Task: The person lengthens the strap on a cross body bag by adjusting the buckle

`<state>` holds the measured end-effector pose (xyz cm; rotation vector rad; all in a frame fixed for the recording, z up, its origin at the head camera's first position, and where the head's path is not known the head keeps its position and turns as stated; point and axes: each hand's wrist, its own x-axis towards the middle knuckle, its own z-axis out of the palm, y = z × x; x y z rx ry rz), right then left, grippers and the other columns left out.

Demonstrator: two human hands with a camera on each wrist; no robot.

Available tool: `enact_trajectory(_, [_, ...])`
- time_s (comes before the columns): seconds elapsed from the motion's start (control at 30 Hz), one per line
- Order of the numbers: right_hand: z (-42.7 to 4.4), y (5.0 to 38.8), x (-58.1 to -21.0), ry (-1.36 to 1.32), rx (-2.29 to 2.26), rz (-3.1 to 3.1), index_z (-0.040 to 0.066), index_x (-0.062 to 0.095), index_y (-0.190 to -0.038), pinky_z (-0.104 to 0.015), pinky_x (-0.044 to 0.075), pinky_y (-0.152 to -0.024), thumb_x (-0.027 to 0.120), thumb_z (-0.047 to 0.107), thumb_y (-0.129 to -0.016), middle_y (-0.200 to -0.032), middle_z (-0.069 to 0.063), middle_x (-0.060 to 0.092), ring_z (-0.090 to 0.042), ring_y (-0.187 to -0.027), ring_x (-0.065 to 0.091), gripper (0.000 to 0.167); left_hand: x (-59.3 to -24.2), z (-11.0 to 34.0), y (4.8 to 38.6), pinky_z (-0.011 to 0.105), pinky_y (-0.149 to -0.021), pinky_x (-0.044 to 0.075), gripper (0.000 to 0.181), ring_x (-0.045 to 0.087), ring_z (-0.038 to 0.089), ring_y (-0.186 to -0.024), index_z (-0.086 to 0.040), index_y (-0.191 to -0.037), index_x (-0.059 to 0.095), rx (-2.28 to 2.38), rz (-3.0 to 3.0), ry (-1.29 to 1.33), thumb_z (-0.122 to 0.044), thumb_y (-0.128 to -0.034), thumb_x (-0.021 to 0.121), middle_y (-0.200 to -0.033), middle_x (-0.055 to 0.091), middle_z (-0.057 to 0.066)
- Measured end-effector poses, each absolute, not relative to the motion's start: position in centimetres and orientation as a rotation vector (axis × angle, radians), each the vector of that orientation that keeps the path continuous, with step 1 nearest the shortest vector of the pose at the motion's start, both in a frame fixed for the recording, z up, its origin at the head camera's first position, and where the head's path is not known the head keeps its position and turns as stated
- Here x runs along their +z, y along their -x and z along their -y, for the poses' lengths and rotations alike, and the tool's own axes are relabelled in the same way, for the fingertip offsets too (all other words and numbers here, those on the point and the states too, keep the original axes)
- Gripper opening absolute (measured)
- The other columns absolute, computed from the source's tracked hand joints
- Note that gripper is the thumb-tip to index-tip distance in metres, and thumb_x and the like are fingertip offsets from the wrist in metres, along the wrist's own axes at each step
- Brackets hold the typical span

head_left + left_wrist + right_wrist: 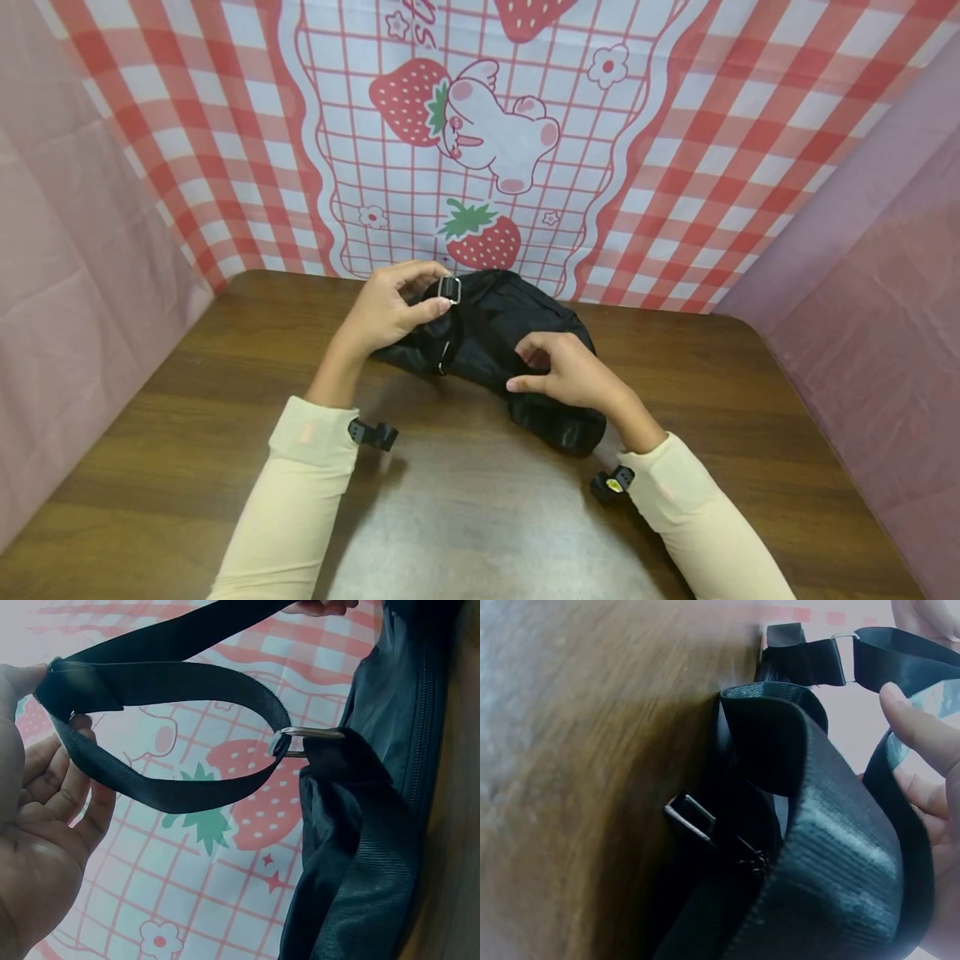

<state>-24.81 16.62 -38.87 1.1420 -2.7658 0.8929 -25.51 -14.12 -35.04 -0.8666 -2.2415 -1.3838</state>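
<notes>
A black fabric bag (487, 346) lies at the back of the table. My left hand (386, 308) pinches a metal slide buckle (449, 289) on its strap between thumb and fingers. From there the strap (165, 796) loops down through a metal ring (315, 733) joined to the bag. My right hand (573, 375) is over the bag's right part, its bent fingers around another stretch of strap (911, 847), thumb apart from the fingertips. Below it, a wide strap section folds over in the right wrist view, beside a small metal buckle (690, 816).
The bag rests on a brown wooden table (465, 500). Behind the table hangs a red-and-white checked cloth (720, 150) with strawberries. Pale pink cloth (82, 250) hangs at the left side, and another pink cloth (877, 275) hangs at the right.
</notes>
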Motion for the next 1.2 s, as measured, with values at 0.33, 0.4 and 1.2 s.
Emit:
enact_trajectory(0.33, [-17.2,24.8,-38.5,-1.212,0.943,2.838,0.006,0.071,-0.112,-0.037,0.056,-0.084,0.09,0.036,-0.079,-0.1,-0.003,0.071,-0.015,-0.093,0.065,0.047,-34.5,14.8,25.2,0.04,-0.077,0.053,0.033,0.064,0.021,-0.086,-0.005,-0.117,0.073,-1.449,2.371,0.909,-0.011,-0.0861,0.083,-0.098,0.071,0.009])
enact_trajectory(0.4, [-17.2,24.8,-38.5,-1.235,0.944,2.857,0.008,0.072,-0.113,-0.036,0.056,-0.085,0.089,0.036,-0.08,-0.1,-0.001,0.07,-0.014,-0.093,0.065,0.047,-34.3,15.0,25.0,0.043,-0.078,0.053,0.034,0.064,0.021,-0.087,-0.005,-0.118,0.072,-1.458,2.411,0.927,-0.012,-0.0857,0.083,-0.098,0.071,0.008])
enact_trajectory(1.2, [-17.1,23.8,-37.7,-1.467,0.749,2.939,0.019,0.07,-0.088,-0.029,0.05,-0.067,0.076,0.013,-0.094,-0.079,0.012,0.061,-0.007,-0.071,0.054,0.01,-38.2,15.0,19.8,0.034,-0.082,0.05,0.045,0.06,0.013,-0.093,-0.011,-0.117,0.07,-0.477,2.379,1.508,-0.036,-0.0822,0.086,-0.104,0.068,-0.004])
